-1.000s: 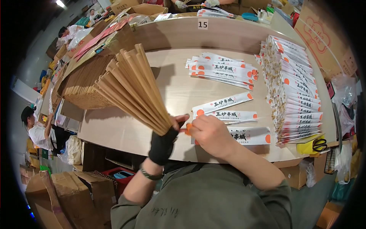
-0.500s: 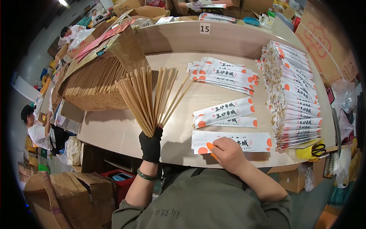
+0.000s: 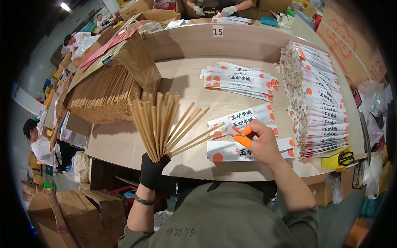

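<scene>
My left hand (image 3: pixel 154 171), in a black glove, is closed round a fanned bundle of wooden chopsticks (image 3: pixel 159 124). A pair of them sticks out to the right, its tips close to the fingers of my right hand (image 3: pixel 264 144). Orange finger covers sit on my right thumb and forefinger, which pinch the end of a white paper chopstick sleeve; most of that sleeve is hidden. Under the right hand lie flat paper sleeves (image 3: pixel 227 152) with orange dots. Just beyond is a small group of sleeves (image 3: pixel 227 119), and farther back a larger pile of sleeves (image 3: pixel 240 78).
An open cardboard box (image 3: pixel 142 62) full of chopsticks stands at the left of the table. Tall stacked sleeves (image 3: pixel 316 99) line the right side, with black-handled scissors (image 3: pixel 345 158) near them. A low partition (image 3: pixel 186 41) closes the back; a gloved co-worker's hands (image 3: pixel 228 10) show beyond.
My left hand has moved slightly left and down, and the chopstick bundle now tilts nearer, one pair pointing right. My right hand has risen off the front sleeves to meet that pair's tips.
</scene>
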Demonstrator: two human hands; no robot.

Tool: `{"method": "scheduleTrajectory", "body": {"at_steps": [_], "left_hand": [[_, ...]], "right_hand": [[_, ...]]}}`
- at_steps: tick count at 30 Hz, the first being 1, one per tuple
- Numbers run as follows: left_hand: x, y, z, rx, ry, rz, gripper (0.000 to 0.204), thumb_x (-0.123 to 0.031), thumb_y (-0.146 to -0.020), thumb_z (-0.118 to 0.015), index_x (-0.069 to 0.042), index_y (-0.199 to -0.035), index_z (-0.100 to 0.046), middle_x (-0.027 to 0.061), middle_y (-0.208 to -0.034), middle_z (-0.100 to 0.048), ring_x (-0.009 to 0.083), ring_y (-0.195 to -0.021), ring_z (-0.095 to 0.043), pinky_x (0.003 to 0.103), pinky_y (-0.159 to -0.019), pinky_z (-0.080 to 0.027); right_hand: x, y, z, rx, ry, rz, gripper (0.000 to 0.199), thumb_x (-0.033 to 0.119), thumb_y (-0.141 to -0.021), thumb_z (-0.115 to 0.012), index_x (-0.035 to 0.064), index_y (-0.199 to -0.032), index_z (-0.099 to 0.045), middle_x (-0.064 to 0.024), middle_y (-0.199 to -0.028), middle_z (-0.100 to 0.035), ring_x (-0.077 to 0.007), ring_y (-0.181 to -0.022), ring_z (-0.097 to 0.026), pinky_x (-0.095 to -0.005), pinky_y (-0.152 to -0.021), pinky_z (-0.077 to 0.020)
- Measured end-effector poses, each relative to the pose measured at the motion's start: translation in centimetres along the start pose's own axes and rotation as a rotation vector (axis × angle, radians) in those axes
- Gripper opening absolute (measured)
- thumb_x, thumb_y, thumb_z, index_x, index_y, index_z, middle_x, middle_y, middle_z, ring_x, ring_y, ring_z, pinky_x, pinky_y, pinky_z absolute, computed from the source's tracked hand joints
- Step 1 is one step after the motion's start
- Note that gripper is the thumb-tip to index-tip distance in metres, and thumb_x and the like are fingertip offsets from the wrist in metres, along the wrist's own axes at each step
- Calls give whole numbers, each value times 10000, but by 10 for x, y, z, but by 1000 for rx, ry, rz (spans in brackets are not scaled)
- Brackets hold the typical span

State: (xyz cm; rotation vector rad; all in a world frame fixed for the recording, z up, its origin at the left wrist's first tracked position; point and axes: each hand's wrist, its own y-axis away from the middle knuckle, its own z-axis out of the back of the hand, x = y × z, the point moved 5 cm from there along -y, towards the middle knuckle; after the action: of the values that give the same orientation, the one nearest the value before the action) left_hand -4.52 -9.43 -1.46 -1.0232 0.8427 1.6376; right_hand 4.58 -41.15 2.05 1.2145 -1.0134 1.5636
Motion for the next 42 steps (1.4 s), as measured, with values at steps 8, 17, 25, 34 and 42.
{"method": "scheduleTrajectory", "body": {"at_steps": [8,17,25,34,42], "left_hand": [[-4,-2,17,12,-124,-34,214,-144,-781,-740,3,-906,-650,66,-803,-675,138,-734,-626,304,-650,-497],[-21,-18,34,143,-187,-71,213,-144,-780,-732,4,-914,-656,67,-778,-674,141,-712,-619,303,-657,-495],[-21,-19,29,170,-194,-156,224,-119,-781,-693,-4,-970,-660,65,-817,-683,158,-743,-640,309,-718,-522],[12,-50,-108,95,801,-54,240,-226,-877,-679,-44,-1002,-584,64,-907,-620,189,-860,-636,367,-825,-550],[41,-42,-59,-108,519,201,166,-208,-820,-689,-109,-901,-583,-3,-802,-571,150,-798,-621,286,-658,-498]], "right_hand": [[-5,2,8,53,41,38,160,35,-751,-774,-13,-763,-622,4,-732,-523,-64,-632,-464,-226,-581,-389],[-5,1,3,114,142,78,133,58,-764,-763,-6,-851,-686,-4,-723,-521,-83,-639,-451,-243,-577,-377],[25,6,-14,122,499,598,149,126,-739,-752,48,-854,-697,-73,-754,-590,-207,-655,-554,-320,-577,-436],[23,11,-30,-83,750,791,175,152,-731,-711,53,-872,-677,-98,-741,-574,-294,-655,-559,-391,-579,-440],[-12,8,78,-105,850,352,188,175,-799,-696,39,-928,-682,-137,-857,-627,-339,-824,-596,-403,-747,-479]]}}
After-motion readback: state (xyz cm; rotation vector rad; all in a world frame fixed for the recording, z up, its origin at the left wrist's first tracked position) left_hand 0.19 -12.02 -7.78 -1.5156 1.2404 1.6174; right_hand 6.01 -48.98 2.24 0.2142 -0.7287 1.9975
